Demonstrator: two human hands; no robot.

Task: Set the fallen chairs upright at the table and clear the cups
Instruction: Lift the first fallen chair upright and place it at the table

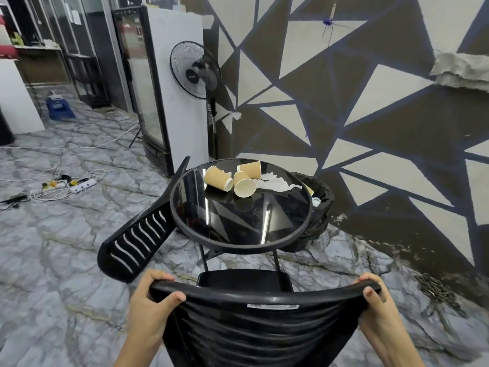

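Both hands on the chair!
Left hand and right hand clamp fingers around the chair back; three cups lie tipped on the table.

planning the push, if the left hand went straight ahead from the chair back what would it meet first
Likely the fallen chair leaning against the round table, just ahead of the left hand. Depth is unclear from one view, so it might pass beside it.

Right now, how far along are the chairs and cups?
Nothing looks finished. In hand: the left hand and right hand grip the near chair by its backrest, facing the table. Left: the second chair leans tipped against the table, and three cups lie there with crumpled tissue.
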